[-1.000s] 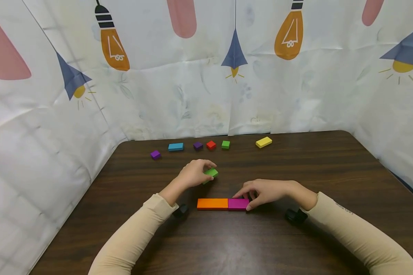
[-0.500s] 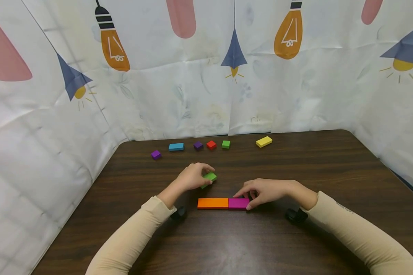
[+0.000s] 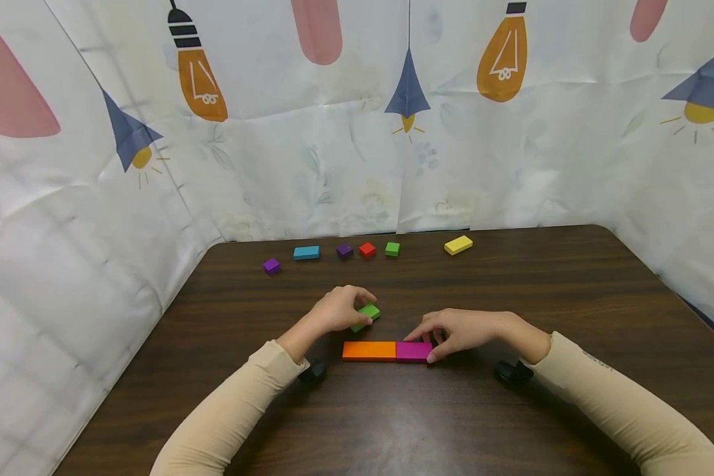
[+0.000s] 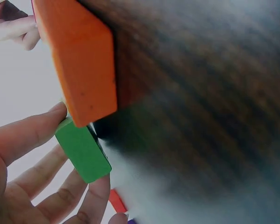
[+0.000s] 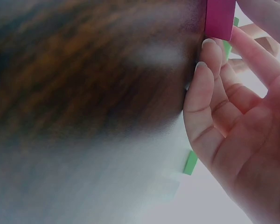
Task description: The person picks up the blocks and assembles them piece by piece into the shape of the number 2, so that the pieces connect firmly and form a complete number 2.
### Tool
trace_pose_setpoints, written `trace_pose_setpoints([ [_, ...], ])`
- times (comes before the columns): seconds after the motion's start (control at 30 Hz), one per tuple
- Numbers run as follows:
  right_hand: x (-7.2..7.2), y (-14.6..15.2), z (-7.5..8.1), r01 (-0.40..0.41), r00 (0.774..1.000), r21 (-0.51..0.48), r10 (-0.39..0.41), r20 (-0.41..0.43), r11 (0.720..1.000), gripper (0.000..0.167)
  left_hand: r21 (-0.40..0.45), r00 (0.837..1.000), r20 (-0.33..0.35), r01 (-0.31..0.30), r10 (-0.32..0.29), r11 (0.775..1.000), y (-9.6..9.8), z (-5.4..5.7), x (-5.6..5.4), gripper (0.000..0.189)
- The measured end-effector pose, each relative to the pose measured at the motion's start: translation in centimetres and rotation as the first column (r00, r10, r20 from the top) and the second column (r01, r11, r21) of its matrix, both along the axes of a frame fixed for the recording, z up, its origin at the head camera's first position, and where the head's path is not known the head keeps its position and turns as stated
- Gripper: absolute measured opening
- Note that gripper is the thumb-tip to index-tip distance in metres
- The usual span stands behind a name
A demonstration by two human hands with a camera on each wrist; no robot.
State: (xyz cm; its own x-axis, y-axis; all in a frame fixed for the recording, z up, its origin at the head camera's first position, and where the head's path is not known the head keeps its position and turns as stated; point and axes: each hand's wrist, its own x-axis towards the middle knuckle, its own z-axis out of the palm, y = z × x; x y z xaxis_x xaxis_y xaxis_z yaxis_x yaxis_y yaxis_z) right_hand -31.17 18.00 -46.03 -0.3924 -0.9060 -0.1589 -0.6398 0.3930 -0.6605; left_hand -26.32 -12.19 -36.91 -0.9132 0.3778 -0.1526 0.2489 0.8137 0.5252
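Note:
My left hand (image 3: pixel 335 311) holds a light green block (image 3: pixel 369 313) between thumb and fingers, just beyond an orange block (image 3: pixel 369 351). In the left wrist view the green block (image 4: pixel 83 151) looks tilted, and the orange block (image 4: pixel 84 60) overlaps its upper end; whether they touch I cannot tell. End to end with the orange block lies a shorter magenta block (image 3: pixel 412 352) on the table. Thumb and index finger of my right hand (image 3: pixel 465 329) pinch the magenta block's right end. Its other fingers are bent beside the block (image 5: pixel 219 18) in the right wrist view.
Along the far edge of the dark wooden table (image 3: pixel 547 284) lie a violet block (image 3: pixel 272 266), a blue block (image 3: pixel 306 252), a dark purple block (image 3: pixel 344 251), a red block (image 3: pixel 367 250), a small green block (image 3: pixel 392 249) and a yellow block (image 3: pixel 458 245). A printed curtain (image 3: pixel 345 165) hangs behind.
My left hand has come nearer to the orange block with the green block in its grip. The right hand keeps its place on the magenta block.

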Motion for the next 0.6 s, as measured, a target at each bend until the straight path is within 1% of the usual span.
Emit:
trace_pose_setpoints([
  [0.17,-0.01,-0.04,-0.22,-0.014,1.000,0.001,0.014,-0.018,1.000,0.051,-0.018,1.000,0.004,-0.017,0.017,1.000,0.06,-0.21,0.12,0.039],
  [0.37,-0.22,0.22,-0.21,-0.018,1.000,-0.017,0.017,-0.017,1.000,0.051,-0.028,1.000,-0.004,-0.018,0.017,0.999,0.19,-0.20,0.04,0.042],
  [0.6,-0.10,0.05,0.06,-0.001,1.000,0.003,0.001,-0.022,1.000,0.051,-0.048,1.000,0.004,0.004,-0.004,0.999,0.17,-0.29,-0.24,0.045],
])
